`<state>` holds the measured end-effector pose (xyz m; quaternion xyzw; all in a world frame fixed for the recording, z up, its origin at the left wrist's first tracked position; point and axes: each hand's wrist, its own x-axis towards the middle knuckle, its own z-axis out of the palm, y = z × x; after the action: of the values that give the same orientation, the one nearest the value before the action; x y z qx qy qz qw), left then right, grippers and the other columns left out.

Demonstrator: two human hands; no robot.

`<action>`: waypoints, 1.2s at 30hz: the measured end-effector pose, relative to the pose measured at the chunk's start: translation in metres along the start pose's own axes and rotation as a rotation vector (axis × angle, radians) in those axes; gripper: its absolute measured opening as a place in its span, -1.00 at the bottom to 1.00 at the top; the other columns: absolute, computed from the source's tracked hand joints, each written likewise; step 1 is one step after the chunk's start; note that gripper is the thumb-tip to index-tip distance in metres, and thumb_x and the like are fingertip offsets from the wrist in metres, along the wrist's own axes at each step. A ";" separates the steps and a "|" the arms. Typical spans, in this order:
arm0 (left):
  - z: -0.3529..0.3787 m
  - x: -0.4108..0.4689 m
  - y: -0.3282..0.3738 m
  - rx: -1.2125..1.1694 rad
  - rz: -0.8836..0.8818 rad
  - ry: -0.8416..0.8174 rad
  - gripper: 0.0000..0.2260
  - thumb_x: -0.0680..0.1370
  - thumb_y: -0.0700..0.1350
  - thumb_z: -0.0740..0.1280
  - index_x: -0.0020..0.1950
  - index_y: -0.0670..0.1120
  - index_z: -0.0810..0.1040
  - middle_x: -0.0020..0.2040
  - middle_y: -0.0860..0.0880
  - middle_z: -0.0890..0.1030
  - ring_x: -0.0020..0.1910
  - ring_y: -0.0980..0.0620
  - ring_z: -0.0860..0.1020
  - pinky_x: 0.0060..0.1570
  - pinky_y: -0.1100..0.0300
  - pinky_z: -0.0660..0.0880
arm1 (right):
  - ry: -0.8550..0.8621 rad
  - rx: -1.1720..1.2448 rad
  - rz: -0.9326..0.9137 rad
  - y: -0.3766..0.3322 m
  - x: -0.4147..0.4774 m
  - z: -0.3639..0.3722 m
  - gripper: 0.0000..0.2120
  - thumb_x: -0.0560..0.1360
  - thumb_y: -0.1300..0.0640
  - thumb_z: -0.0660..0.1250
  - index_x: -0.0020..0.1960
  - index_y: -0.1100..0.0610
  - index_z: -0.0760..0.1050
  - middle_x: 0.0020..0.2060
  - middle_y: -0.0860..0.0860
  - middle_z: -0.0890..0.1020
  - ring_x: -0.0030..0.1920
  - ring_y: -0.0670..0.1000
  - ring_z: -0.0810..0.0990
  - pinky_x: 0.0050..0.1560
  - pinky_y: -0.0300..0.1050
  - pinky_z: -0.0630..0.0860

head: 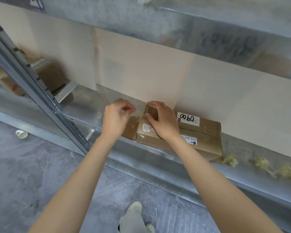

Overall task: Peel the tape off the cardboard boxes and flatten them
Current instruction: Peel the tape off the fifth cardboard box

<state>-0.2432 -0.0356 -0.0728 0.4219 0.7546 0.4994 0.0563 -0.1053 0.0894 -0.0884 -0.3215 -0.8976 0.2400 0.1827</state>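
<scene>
Brown cardboard boxes [207, 142] sit bunched on the grey metal shelf [84, 106]: one white label carries black handwriting like "0090", another reads "516 K20-0" before the right forearm cuts it off, and a small side face shows "07". The left hand [115, 118] pinches a glossy clear tape strip [139, 113] between curled fingertips, taut off the small front box [146, 133], whose white logo is half hidden under the right hand [163, 120], fingers flat and together on top. Yellowish crumpled tape wads [231, 160] lie blurred further right.
</scene>
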 end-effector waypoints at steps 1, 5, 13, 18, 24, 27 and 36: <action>-0.006 0.003 -0.002 -0.016 0.003 0.041 -0.83 0.41 -0.38 0.38 -0.21 -0.12 0.66 -0.22 0.10 0.62 -0.20 0.12 0.61 -0.10 0.04 0.58 | -0.004 0.010 0.010 0.001 0.002 0.000 -0.65 0.57 -0.06 0.26 0.34 -0.07 0.39 0.29 -0.13 0.48 0.28 0.01 0.45 0.30 -0.14 0.20; -0.019 0.009 -0.001 0.034 0.062 -0.022 -0.83 0.42 -0.35 0.36 -0.19 -0.10 0.64 -0.20 0.12 0.60 -0.18 0.10 0.61 -0.18 0.02 0.60 | -0.012 0.011 0.019 0.004 0.005 0.002 -0.65 0.55 -0.07 0.29 0.32 -0.07 0.40 0.26 -0.13 0.50 0.25 -0.01 0.47 0.30 -0.10 0.22; 0.017 -0.004 0.001 0.031 0.040 -0.183 -0.73 0.51 -0.34 0.35 0.17 -0.14 0.64 0.07 -0.03 0.62 0.05 0.07 0.61 0.08 0.10 0.59 | -0.009 0.018 0.034 0.001 0.005 0.002 -0.61 0.52 -0.13 0.31 0.31 -0.08 0.40 0.24 -0.14 0.50 0.26 -0.03 0.46 0.25 -0.14 0.19; 0.023 -0.005 -0.006 0.111 0.086 -0.214 -0.72 0.49 -0.33 0.26 0.11 -0.09 0.62 0.03 -0.02 0.65 0.04 0.00 0.61 0.02 -0.04 0.58 | -0.034 0.026 0.045 -0.002 0.003 0.000 -0.48 0.45 -0.27 0.35 0.32 -0.08 0.39 0.24 -0.13 0.49 0.25 -0.04 0.45 0.23 -0.18 0.18; 0.025 -0.003 -0.004 0.269 0.187 -0.221 -0.79 0.52 -0.32 0.28 0.05 -0.04 0.49 -0.02 0.05 0.58 0.02 -0.03 0.54 -0.18 -0.07 0.55 | -0.066 0.103 0.065 0.002 0.005 -0.003 -0.62 0.55 0.09 0.28 0.36 -0.08 0.40 0.30 -0.13 0.47 0.30 -0.03 0.40 0.26 -0.21 0.11; 0.024 0.001 -0.003 0.344 0.245 -0.257 -0.83 0.53 -0.30 0.26 0.05 -0.09 0.51 -0.01 0.00 0.56 0.03 -0.06 0.49 -0.25 -0.02 0.51 | -0.076 0.084 0.064 0.002 0.006 -0.004 -0.58 0.54 0.12 0.29 0.38 -0.08 0.38 0.32 -0.13 0.46 0.32 -0.03 0.39 0.28 -0.21 0.11; 0.016 0.017 -0.005 0.460 0.496 -0.327 -0.89 0.50 -0.26 0.41 -0.05 -0.08 0.63 0.01 -0.02 0.58 -0.03 -0.10 0.55 -0.35 0.14 0.39 | -0.074 0.082 0.058 0.003 0.006 -0.004 -0.59 0.55 0.09 0.29 0.38 -0.08 0.38 0.32 -0.13 0.46 0.32 -0.01 0.40 0.31 -0.16 0.14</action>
<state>-0.2488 -0.0129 -0.0790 0.6674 0.7031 0.2417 -0.0429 -0.1064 0.0969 -0.0858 -0.3305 -0.8835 0.2934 0.1553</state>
